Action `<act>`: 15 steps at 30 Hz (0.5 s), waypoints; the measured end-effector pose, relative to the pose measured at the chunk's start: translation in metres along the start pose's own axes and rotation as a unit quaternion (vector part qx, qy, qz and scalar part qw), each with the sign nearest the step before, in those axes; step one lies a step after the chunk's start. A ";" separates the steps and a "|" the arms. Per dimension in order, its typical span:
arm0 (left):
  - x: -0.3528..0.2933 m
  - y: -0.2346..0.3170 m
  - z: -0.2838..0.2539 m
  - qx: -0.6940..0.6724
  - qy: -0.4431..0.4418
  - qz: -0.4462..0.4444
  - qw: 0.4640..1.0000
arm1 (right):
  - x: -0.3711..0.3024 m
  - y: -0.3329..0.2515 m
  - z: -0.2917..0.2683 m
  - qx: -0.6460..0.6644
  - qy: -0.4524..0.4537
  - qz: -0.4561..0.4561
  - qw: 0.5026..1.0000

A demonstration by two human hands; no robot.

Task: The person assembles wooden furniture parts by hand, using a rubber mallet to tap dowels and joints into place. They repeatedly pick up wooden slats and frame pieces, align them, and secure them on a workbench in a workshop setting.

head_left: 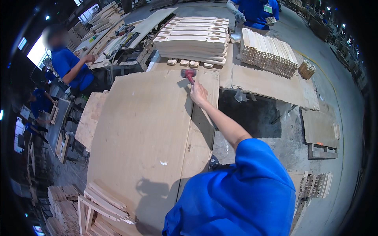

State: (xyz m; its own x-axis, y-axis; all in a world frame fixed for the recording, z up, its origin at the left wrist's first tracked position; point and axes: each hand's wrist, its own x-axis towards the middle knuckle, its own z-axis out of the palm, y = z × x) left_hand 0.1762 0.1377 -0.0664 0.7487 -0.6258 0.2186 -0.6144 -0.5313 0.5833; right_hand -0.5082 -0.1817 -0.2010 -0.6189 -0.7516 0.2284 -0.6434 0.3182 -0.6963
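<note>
My right arm reaches out over the far end of a cardboard-covered worktable [145, 118]. My right hand [199, 93] is closed around the handle of a red mallet [189, 73]. The mallet's dark-faced head is over the board, just short of a stack of pale slotted wooden boards [193, 41]. Several short wooden strips [189, 63] lie under that stack. My left hand is out of view. At the table's near left, curved wooden slats [104, 200] lie piled with a wooden frame.
Stacked wooden pieces [267, 51] and a small wooden bundle [306, 69] sit at the far right. One co-worker [73, 67] stands left beside a tool-strewn bench [118, 43]; another person [256, 13], gloved, stands at the back. A low pallet [323, 151] is on the right floor.
</note>
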 end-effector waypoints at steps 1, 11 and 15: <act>-0.005 0.005 0.000 0.000 0.019 0.012 1.000 | 0.004 0.008 0.004 -0.002 0.050 0.026 0.998; -0.103 0.103 0.023 -0.029 0.162 0.179 0.970 | 0.001 0.048 -0.003 -0.066 0.025 0.018 0.997; -0.142 0.153 0.042 -0.036 0.171 0.218 0.960 | 0.021 0.057 -0.012 0.016 -0.004 -0.006 1.000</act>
State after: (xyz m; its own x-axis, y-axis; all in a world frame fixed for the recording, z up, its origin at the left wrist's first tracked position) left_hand -0.0345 0.1207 -0.0412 0.4698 -0.5489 0.6913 -0.8785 -0.2135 0.4275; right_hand -0.5635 -0.1722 -0.2278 -0.6076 -0.7600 0.2306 -0.6357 0.2913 -0.7148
